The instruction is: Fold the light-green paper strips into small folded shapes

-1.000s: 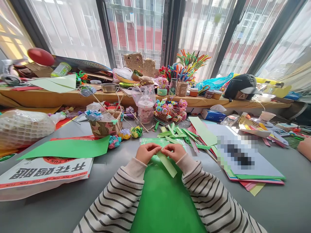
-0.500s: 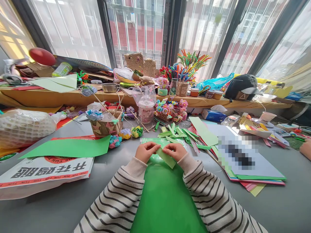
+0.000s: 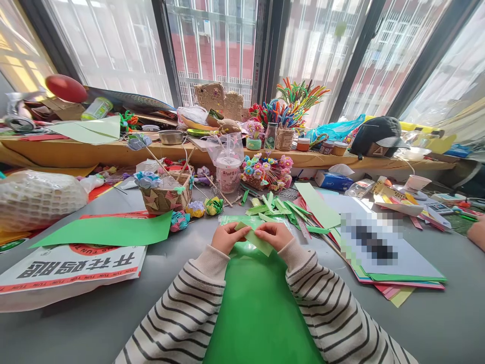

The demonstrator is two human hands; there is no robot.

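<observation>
Both hands pinch a short, folded light green paper strip [image 3: 256, 239] just above a large bright green sheet [image 3: 257, 308] lying in front of me. My left hand [image 3: 226, 237] grips the strip's left end with thumb and fingers. My right hand [image 3: 273, 234] holds the right part, fingers curled over its top edge. Striped sleeves cover both forearms. A pile of cut green strips [image 3: 278, 207] lies just beyond my hands on the grey table [image 3: 76, 323].
A woven basket with paper flowers [image 3: 163, 194], a plastic cup [image 3: 228, 173] and a paper flower bunch [image 3: 265, 169] stand behind. A green sheet [image 3: 109, 230] on a printed bag [image 3: 71, 268] lies left. Stacked coloured papers [image 3: 382, 253] lie right. Another person's hand [image 3: 476, 232] shows at the right edge.
The long strip that hung down to the lower right has been folded up; it is now much shorter between my fingers. My hands have stayed in about the same place.
</observation>
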